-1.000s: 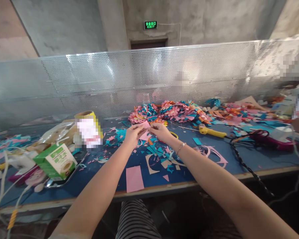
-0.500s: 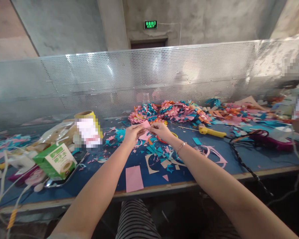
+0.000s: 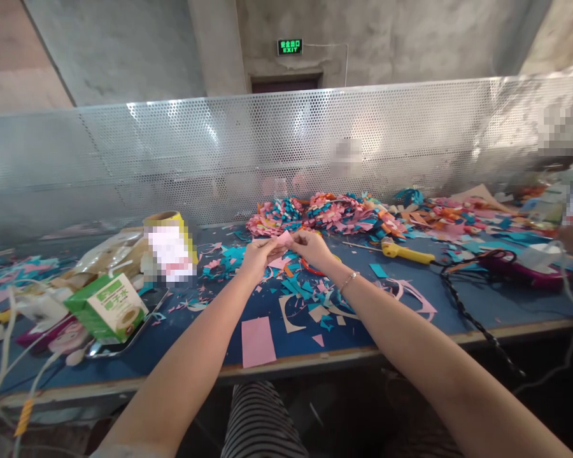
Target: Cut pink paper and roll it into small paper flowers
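Here, we hold a small pink piece (image 3: pixel 284 238) up betw. two hands, above the scraps (image 3: pixel 300 286) on the blue table (image 3: pixel 516 312), prob. so that its edges are away from the clutter and easy to see. Our left hand (image 3: pixel 258 256) pinches its left side, thumb and fingers nearly together; our right hand (image 3: pixel 311 247) pinches at its right side likewise, w/ almost no gap. Both hands share it, we think, bec. such thin material would bend if gripped from one side only. Exactly which fingertip presses where, we cannot tell. A larger pink rectangle (image 3: pixel 258 342) lies flat near the front edge, maybe for easy reach. The yellow-handled tool (image 3: pixel 408 253) lies to the right, prob. outside the hands' way; the fluffy bundles (image 3: pixel 341 213) sit behind, near the perforated panel (image 3: pixel 267 152), we suppose to leave working room in front.
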A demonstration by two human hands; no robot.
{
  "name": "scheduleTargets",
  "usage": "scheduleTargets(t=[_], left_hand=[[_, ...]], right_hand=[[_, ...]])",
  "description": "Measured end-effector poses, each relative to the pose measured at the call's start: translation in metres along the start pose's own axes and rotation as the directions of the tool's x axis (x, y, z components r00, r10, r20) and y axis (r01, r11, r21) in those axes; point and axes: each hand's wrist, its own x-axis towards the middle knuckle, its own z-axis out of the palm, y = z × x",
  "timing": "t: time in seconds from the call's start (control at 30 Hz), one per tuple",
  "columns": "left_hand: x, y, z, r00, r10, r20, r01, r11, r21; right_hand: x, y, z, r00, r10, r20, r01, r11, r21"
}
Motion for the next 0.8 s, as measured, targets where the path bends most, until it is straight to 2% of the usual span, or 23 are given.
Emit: scheduleTargets(t=[0.2, 0.4, 0.53, 0.67, 0.8], left_hand=[[0.000, 0.000, 0.000, 0.999, 0.038, -0.027, -0.035, 0.996, 0.086], [0.004, -0.002, -0.005, 0.996, 0.046, -0.071, -0.034, 0.986, 0.162], [0.007, -0.006, -0.009, 0.996, 0.068, -0.063, -0.050, 0.967, 0.248], [0.008, -0.006, -0.010, 0.997, 0.078, -0.030, -0.066, 0.956, 0.284], [0.007, -0.005, -0.008, 0.996, 0.084, -0.043, -0.069, 0.960, 0.270]], right_hand=[[0.002, 0.002, 0.001, 1.000, 0.027, 0.016, -0.029, 0.994, 0.106], [0.001, 0.004, 0.002, 0.990, 0.044, 0.136, -0.057, 0.994, 0.094], [0.000, 0.005, 0.002, 0.994, 0.022, 0.107, -0.032, 0.995, 0.096], [0.001, 0.006, 0.002, 0.993, 0.094, 0.068, -0.102, 0.987, 0.124], [0.004, 0.011, 0.004, 0.986, 0.128, 0.102, -0.149, 0.964, 0.222]])
